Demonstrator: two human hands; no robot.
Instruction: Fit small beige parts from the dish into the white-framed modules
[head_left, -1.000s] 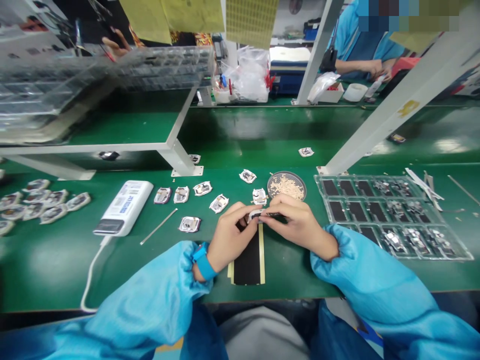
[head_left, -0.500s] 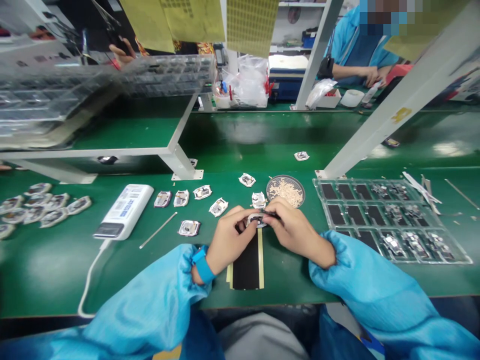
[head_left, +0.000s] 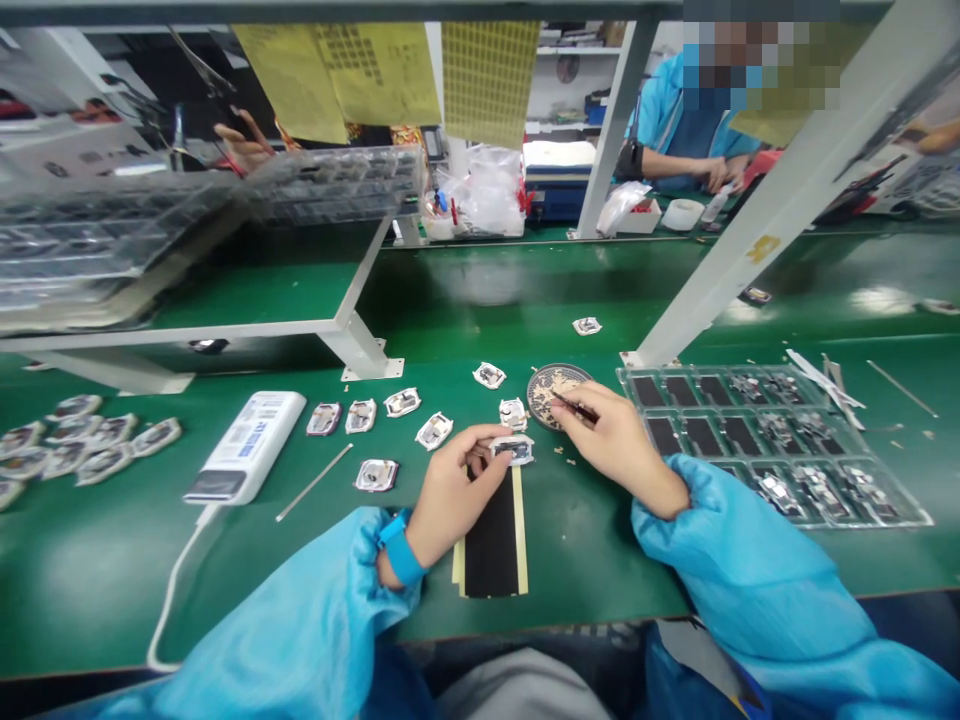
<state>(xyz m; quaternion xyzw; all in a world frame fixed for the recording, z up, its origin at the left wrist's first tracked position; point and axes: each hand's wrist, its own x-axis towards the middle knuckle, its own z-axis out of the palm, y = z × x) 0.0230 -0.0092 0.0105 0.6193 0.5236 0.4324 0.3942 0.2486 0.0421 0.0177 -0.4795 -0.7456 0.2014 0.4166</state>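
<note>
My left hand pinches a small white watch-case-like housing with dark parts inside, held above a black strip with pale yellow edges. My right hand grips dark tweezers, whose tip reaches over a round dark dish of small beige pieces. Just beyond the held housing, another white housing lies on the green bench. More of them, such as one housing left of my left hand, are spread about.
A clear compartment tray with black pads and small assemblies lies to the right. On the left are a white box-shaped device with a cable, a thin strip and a cluster of housings. A slanted post rises at right; a co-worker sits beyond.
My right hand has moved away from the housing, to the right, bringing the tweezers over the dish. My left hand still holds the housing. The view has tilted slightly up.
</note>
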